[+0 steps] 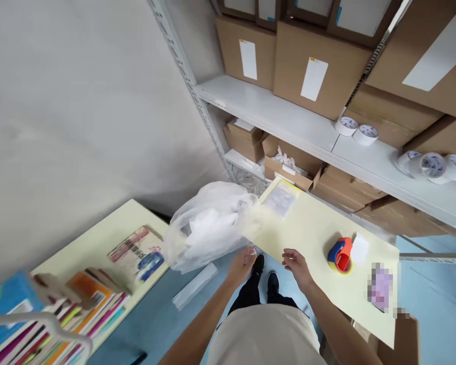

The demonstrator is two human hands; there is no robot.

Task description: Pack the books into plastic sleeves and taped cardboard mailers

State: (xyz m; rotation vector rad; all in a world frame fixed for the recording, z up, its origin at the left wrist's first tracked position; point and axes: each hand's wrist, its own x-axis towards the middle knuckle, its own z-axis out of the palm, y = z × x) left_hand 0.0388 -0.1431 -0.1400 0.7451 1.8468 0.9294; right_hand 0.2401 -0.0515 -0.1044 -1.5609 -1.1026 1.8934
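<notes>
My left hand point(241, 262) is curled at the lower edge of a big clear plastic bag point(209, 225) stuffed with white packing sheets, and seems to pinch a bit of its film. The bag hangs off the near corner of a pale yellow table point(311, 238). My right hand point(294, 263) hovers at the table's front edge, fingers loosely bent, nothing in it. Below the hands I see my black shoes on the blue floor.
A red and blue tape dispenser point(340, 256) and a white slip lie on the table, with a flat clear packet point(280, 200) at its far end. Books point(79, 309) are stacked on a second table at left. White shelves point(289, 119) carry cardboard boxes and tape rolls point(359, 131).
</notes>
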